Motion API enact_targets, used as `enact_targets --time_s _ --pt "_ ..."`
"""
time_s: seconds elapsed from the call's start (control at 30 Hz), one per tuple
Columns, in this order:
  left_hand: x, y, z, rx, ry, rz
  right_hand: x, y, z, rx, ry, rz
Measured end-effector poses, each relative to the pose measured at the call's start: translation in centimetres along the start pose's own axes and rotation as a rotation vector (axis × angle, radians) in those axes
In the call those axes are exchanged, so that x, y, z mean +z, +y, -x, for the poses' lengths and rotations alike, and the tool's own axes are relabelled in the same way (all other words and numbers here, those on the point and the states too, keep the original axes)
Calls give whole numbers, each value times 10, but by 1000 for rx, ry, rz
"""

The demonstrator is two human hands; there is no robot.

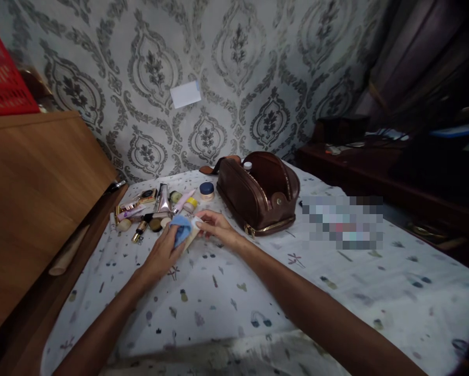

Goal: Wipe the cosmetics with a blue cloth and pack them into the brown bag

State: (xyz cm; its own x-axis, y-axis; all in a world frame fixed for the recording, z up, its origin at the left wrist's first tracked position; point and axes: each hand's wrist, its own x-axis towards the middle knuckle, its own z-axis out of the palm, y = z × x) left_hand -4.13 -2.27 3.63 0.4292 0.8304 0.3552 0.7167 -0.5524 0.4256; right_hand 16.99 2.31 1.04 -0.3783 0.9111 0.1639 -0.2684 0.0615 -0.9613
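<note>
My left hand [163, 251] is closed around a small blue cloth [180, 224] and a cream-coloured tube [191, 238]. The fingers of my right hand [217, 227] pinch the tube's white end [195, 221]; its label and exact kind cannot be made out. Just beyond both hands lies a cluster of cosmetics, among them a silver tube [163, 197], a pink tube [184, 200], a gold-and-black bottle [140, 230] and a jar with a dark blue lid [206, 190]. To the right of my hands stands a brown toiletry bag [253, 196], unzipped, with a white-capped item [248, 166] inside.
A white printed sheet [214, 313] covers the surface. At the left is a wooden cabinet [42, 183] with a red basket [7, 73] on top. A blurred-out item [344, 222] lies right of the bag. Patterned wallpaper [238, 78] rises behind.
</note>
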Motion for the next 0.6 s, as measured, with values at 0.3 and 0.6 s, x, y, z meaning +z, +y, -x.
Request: enact_targets --time_s 0.3,0.6 --pt "-15 -10 -19 -138 -296 274 1 1 -1 -35 -128 -69" --pt "-8 2 1 -277 -158 -131 4 3 -1 -6 -129 -49"
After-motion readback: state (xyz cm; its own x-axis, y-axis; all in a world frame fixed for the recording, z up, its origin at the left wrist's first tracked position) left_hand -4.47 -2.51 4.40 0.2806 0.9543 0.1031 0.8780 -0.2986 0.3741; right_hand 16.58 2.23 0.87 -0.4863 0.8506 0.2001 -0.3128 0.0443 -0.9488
